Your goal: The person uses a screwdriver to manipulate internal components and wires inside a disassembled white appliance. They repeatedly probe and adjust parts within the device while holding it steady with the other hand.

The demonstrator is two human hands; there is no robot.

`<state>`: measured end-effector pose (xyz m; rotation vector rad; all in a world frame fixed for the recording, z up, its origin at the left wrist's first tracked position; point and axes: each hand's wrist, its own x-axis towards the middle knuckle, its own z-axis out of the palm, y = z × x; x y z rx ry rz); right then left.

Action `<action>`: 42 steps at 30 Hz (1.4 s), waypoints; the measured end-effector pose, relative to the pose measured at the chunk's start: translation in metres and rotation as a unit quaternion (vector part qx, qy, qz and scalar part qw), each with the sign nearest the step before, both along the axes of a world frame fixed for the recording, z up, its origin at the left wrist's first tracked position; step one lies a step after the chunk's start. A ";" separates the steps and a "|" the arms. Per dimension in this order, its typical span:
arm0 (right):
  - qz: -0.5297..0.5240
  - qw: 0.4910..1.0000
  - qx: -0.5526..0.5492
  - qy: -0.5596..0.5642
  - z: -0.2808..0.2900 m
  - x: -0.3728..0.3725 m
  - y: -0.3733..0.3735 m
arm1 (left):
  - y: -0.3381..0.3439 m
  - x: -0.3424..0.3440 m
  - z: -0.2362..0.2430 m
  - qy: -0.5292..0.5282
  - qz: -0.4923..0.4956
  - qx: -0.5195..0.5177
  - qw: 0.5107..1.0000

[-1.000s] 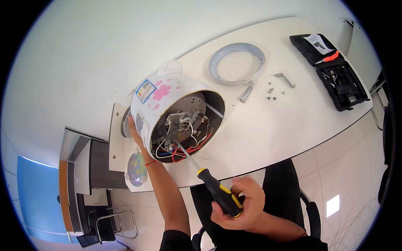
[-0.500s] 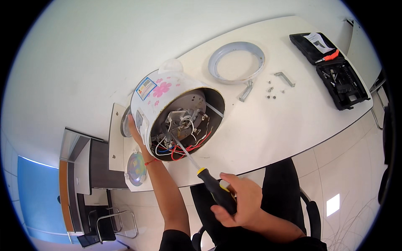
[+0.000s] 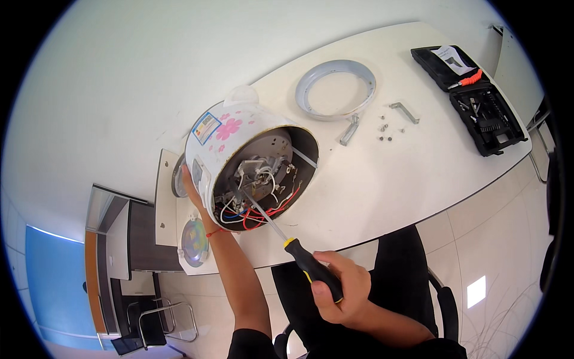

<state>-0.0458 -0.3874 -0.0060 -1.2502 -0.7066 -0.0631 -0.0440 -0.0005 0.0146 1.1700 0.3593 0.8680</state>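
Observation:
A white rice cooker point(image 3: 242, 127) with pink flowers lies tipped on the table, its open underside facing me. Inside, a round metal plate point(image 3: 270, 147), loose red, white and blue wires point(image 3: 272, 210) and small metal parts show. My left hand point(image 3: 192, 186) holds the cooker's left side, its fingertips hidden behind the body. In my right hand point(image 3: 345, 286) is the black-and-yellow handle of a screwdriver point(image 3: 311, 263), thumb and fingers closed round it. The screwdriver's shaft slants up into the housing; its tip is among the parts, and what it touches I cannot make out.
Beyond the cooker lie a grey ring-shaped base point(image 3: 306, 91), two metal brackets point(image 3: 349, 130) point(image 3: 405, 112) and several small screws point(image 3: 384, 128). An opened black tool case point(image 3: 487, 119) sits at the far right. Near the left edge lies a shiny round lid point(image 3: 195, 242).
My right hand's thumb and fingers have shifted on the screwdriver handle, which has turned a little. The tip stays inside the cooker, and my left hand keeps its hold.

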 end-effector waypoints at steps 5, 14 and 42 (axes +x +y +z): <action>-0.018 1.000 0.015 0.013 0.003 0.002 0.000 | 0.025 -0.009 -0.014 0.014 0.016 0.012 1.000; -0.071 0.994 0.072 0.033 -0.001 0.001 0.009 | -0.011 0.002 0.003 -0.001 0.005 -0.004 1.000; -0.038 0.999 -0.010 -0.005 0.002 0.011 -0.003 | -0.047 0.005 0.022 -0.016 0.015 -0.023 0.999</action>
